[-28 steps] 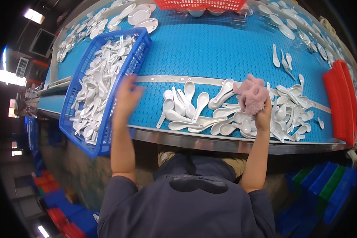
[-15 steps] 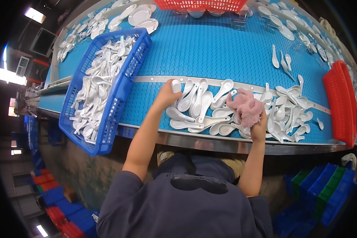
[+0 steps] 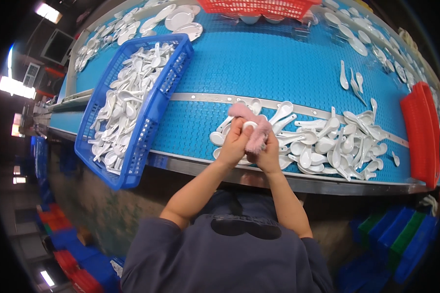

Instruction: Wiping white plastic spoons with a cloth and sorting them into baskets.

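My two hands are together over the near edge of the work surface. My left hand is closed on a white ceramic spoon, of which only a small part shows. A pink cloth is gripped in my right hand and lies folded around and beside that spoon. Beneath the hands and to their right spreads a pile of white spoons, some of them hidden by my hands and the cloth.
A blue basket full of white spoons stands at the left. Red baskets stand at the right edge and a red crate at the far side. White plates lie at the back, and a metal strip crosses the blue surface.
My right hand has carried the cloth leftward to my left hand. My left hand has come right and nearer with its spoon, and the cloth now touches the spoon.
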Available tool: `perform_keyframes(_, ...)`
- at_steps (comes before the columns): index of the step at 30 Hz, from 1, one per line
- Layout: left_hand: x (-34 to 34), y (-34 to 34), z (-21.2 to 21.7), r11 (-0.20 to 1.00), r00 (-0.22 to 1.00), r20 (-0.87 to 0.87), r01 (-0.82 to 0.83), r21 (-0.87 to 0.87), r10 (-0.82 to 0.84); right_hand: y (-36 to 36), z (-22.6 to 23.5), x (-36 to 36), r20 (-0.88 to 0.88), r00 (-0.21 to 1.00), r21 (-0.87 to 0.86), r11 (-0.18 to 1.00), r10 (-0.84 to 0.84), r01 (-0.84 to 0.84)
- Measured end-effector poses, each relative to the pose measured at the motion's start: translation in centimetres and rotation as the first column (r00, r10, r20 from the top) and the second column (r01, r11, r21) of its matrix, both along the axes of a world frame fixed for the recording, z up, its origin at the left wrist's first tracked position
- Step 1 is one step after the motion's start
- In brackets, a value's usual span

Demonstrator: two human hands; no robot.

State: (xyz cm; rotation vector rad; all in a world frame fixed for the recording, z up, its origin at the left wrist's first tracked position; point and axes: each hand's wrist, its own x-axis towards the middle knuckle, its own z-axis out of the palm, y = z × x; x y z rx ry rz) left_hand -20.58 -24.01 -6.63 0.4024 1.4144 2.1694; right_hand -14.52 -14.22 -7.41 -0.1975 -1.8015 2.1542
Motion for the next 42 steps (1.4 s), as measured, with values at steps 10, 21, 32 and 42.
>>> perform_keyframes(10,-6.7,-7.4,6.3,0.856,0.959,0.15,-0.281,0.435,0.239,-0.2,-2.5,3.7,0.148,0.981,0.027,0.991,0.126,-0.131)
perform_keyframes(21,-11.1,-11.3,2.2,0.676,0.673,0.503,-0.005,0.737,-0.543,1.1,-1.1,2.7,0.073,0.997,-0.086,0.996,0.007,0.0)
perform_keyframes(32,-14.6,-10.3,-1.4,0.802,0.906,-0.274,0.109,-0.587,-0.324,0.8,-1.1,3.2,0.167,0.979,-0.378,0.91,-0.116,0.172)
perform_keyframes(42,-10.7,-7.2,-0.9,0.492,0.757,-0.41,-0.135,-0.86,-0.508,3.5,-0.2,5.4,0.164,0.975,-0.366,0.908,-0.151,0.202)
